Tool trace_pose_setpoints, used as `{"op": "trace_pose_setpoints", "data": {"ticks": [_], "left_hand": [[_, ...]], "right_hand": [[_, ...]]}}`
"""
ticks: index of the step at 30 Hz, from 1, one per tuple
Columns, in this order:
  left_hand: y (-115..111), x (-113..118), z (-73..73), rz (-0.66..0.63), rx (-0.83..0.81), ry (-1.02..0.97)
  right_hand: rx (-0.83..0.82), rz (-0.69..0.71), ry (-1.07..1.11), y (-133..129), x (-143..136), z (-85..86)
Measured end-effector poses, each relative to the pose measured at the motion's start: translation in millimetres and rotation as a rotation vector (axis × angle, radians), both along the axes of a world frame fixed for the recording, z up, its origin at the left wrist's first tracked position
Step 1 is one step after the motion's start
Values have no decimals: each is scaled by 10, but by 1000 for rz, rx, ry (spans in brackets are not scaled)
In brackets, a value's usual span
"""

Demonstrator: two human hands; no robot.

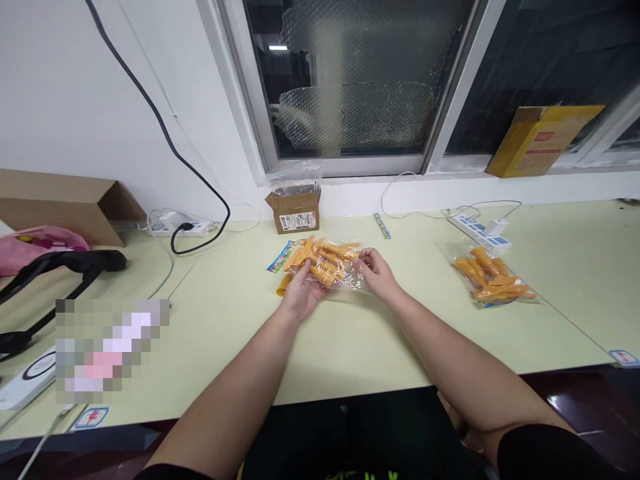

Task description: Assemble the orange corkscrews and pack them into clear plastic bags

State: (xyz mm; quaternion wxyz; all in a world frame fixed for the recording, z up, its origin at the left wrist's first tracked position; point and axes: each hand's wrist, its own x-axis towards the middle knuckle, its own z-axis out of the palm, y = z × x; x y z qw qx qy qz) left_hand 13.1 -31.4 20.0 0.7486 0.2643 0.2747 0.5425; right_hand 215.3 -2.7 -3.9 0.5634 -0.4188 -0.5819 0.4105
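Observation:
A clear plastic bag of orange pieces [327, 261] is held between both hands above the pale table, near the middle. My left hand [303, 293] grips its lower left part, thumb on top of the plastic. My right hand [376, 272] pinches the bag's right end. At the bag's left side a colourful printed strip [281, 257] shows, and an orange piece [283, 285] pokes out below it; whether that piece is inside the bag I cannot tell. Another bag of orange pieces [493, 279] lies on the table to the right.
Behind the bag stands a small open cardboard box [296, 212], with a printed strip [383, 226] to its right. Power strips [479, 231] with cables lie at the back. Black straps [75, 263], a pink bag [45, 243] and a white device [30, 383] are at left.

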Motion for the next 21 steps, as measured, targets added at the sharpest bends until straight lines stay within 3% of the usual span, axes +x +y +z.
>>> {"op": "trace_pose_setpoints", "data": {"ticks": [7,18,21], "left_hand": [[-24,23,-12,7,1,3],[-47,36,34,109,122,100],[-33,35,31,125,123,78]], "right_hand": [[1,-167,27,37,44,18],[406,18,-285,-78,31,35],[448,100,-337,-95,34,73]]}}
